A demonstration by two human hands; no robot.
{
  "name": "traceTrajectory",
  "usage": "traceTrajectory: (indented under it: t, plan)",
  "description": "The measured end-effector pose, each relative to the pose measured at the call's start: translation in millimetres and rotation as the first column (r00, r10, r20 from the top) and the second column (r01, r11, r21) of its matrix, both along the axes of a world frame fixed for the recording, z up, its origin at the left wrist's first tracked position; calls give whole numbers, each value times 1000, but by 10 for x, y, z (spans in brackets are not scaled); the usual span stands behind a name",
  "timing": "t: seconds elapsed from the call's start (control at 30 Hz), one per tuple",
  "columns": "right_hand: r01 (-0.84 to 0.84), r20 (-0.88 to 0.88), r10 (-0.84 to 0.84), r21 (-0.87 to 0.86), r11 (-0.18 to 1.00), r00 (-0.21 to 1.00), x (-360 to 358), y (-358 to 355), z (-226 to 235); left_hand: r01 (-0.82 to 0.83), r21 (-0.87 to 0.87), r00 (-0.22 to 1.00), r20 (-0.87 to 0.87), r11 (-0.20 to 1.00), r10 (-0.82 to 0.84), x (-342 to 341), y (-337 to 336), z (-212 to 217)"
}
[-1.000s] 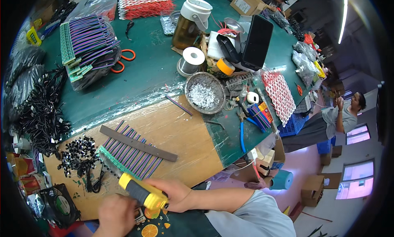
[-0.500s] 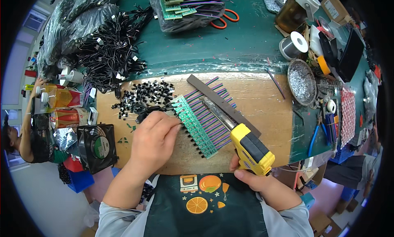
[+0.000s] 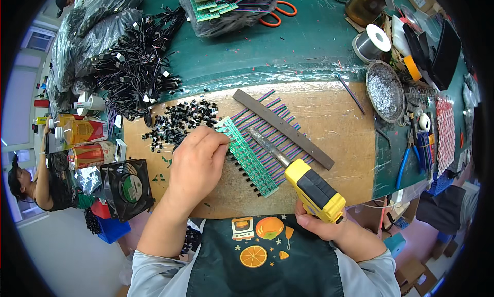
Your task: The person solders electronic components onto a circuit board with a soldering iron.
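Observation:
A strip of green circuit boards (image 3: 252, 160) lies slanted on the tan work board (image 3: 345, 127). Purple, blue and black ribbon wires (image 3: 262, 126) run off its right side, under a flat grey-brown bar (image 3: 283, 128). My left hand (image 3: 198, 155) pinches at the strip's upper left edge; whatever its fingertips grip is hidden. Wrapped round a yellow and black soldering gun (image 3: 315, 190) is my right hand (image 3: 316, 226). The gun's metal tip is over the wires, close to the strip's upper half. Small black parts line the strip's lower left edge.
Small black connectors (image 3: 190, 114) are heaped left of the strip, below bundled black cables (image 3: 131, 65). A black fan (image 3: 126, 189) stands left. Rightward are a solder spool (image 3: 371, 42), a round dish (image 3: 385, 91) and blue-handled pliers (image 3: 404, 166). Another person (image 3: 38, 186) is at far left.
The soldering gun's tip has shifted slightly left and down, nearer the circuit board strip. My left hand stays pinched at the strip's edge. The whole view has shifted slightly.

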State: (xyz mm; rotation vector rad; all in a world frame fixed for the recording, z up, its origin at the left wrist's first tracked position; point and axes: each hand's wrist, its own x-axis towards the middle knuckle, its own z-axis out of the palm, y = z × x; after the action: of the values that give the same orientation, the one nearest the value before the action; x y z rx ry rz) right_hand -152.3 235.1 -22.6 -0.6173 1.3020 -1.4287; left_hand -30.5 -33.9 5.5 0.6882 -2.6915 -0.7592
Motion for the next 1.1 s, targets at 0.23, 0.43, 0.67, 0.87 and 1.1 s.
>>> traceTrajectory:
  t: [0.23,0.43,0.67,0.87,1.1]
  plan:
    - [-13,-128,13,0,1000,992,-17,-46,17,37,37,999,3,999,-37,-30,-62,0]
    - [17,-6,-17,16,1000,1000,-16,-68,10,12,54,999,40,998,-14,-47,-76,-5]
    - [70,-10,-71,-30,997,997,22,-85,-2,-42,101,997,71,994,35,-84,-76,19]
    - [132,14,-132,45,990,991,45,-128,57,-61,96,994,101,994,51,-93,-81,5]
    - [140,-11,-139,39,989,990,54,-139,24,-70,89,994,86,994,62,-101,-56,4]
